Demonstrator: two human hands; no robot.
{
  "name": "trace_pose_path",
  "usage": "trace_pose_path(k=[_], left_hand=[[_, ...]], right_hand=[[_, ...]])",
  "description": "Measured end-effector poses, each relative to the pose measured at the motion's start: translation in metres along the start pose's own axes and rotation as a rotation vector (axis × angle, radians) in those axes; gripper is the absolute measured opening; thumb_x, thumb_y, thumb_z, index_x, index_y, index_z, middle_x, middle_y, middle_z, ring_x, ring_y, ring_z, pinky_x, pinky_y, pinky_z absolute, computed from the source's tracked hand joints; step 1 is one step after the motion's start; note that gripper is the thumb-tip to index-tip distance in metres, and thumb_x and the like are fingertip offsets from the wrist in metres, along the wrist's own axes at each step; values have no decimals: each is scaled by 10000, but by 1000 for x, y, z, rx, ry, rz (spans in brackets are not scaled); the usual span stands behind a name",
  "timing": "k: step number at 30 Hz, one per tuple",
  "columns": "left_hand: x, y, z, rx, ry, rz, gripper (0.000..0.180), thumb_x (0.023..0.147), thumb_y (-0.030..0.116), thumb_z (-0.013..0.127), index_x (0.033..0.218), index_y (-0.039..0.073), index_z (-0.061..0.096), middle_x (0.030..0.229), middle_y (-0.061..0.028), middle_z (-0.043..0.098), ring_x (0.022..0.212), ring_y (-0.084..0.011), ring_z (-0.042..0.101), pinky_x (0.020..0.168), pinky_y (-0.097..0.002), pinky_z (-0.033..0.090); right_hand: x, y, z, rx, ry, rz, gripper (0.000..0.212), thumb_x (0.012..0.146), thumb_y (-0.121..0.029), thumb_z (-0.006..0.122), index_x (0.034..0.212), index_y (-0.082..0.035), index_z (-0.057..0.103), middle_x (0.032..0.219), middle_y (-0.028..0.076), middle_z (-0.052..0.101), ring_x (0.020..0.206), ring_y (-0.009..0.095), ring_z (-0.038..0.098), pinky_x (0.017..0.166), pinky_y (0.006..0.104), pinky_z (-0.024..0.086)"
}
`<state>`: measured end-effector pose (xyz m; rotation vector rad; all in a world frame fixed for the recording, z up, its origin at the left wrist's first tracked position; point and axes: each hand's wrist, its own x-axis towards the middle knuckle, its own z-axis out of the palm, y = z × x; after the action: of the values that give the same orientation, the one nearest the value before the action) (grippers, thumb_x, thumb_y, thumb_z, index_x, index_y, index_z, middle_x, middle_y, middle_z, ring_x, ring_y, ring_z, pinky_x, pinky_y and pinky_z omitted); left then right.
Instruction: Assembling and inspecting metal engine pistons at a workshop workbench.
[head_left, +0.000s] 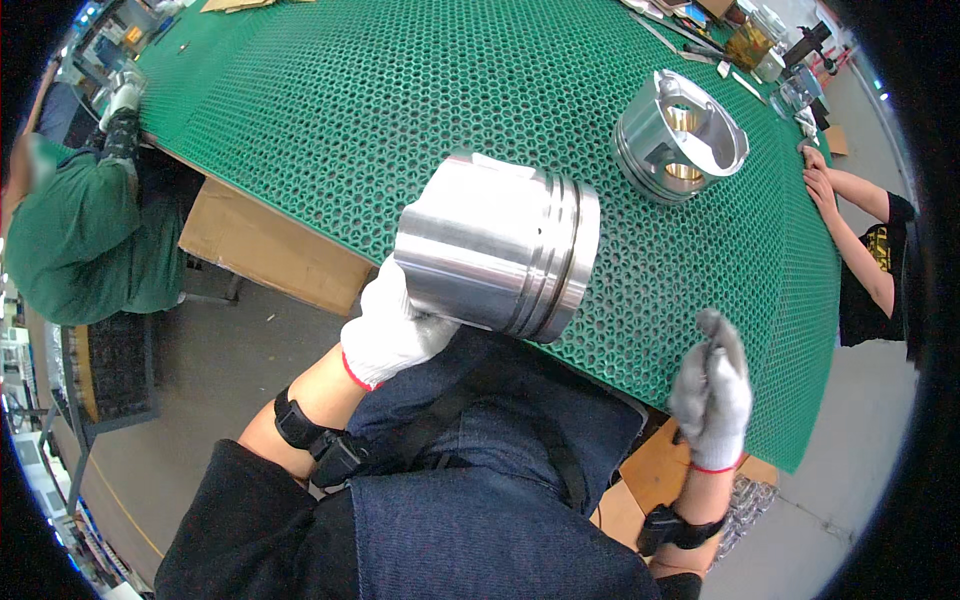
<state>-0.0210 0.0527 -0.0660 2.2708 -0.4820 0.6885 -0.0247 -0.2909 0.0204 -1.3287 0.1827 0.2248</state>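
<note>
A large shiny metal piston (485, 245) lies tilted on its side in my left hand (395, 328), which wears a white glove with a red cuff. Its ringed end with several grooves points right; the fingers under it are mostly hidden. My right hand (714, 385), gloved in white with greyish fingertips, hovers by the table's front edge with nothing visible in it. Its fingers are extended and held side by side. A second piston (680, 140) stands on the green mat (400, 95) beyond, hollow side up, with brass-coloured pin bores showing.
A person in green (95, 230) works at the table's left side. At the right edge, another person's hands (820, 185) rest on the table. Jars (750, 45) and small tools crowd the far right corner. Cardboard (265, 240) sits under the left edge.
</note>
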Motion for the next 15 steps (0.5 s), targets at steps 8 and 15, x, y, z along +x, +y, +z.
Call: trace_pose_path(k=[8, 15], left_hand=[[69, 45, -32, 8, -121, 213, 503, 613, 64, 754, 1100, 40, 629, 1044, -156, 648, 901, -330, 667, 792, -397, 547], [94, 23, 6, -73, 460, 117, 579, 640, 239, 766, 1165, 46, 617, 1126, -189, 629, 1028, -393, 621, 916, -426, 509]], right_hand=[[0, 20, -10, 274, -82, -132, 481, 994, -265, 539, 1369, -5, 387, 610, 7, 391, 372, 81, 324, 312, 221, 297], [8, 24, -17, 587, -151, -252, 461, 1029, -209, 464, 1429, -43, 306, 644, -15, 363, 384, 52, 281, 312, 214, 251]])
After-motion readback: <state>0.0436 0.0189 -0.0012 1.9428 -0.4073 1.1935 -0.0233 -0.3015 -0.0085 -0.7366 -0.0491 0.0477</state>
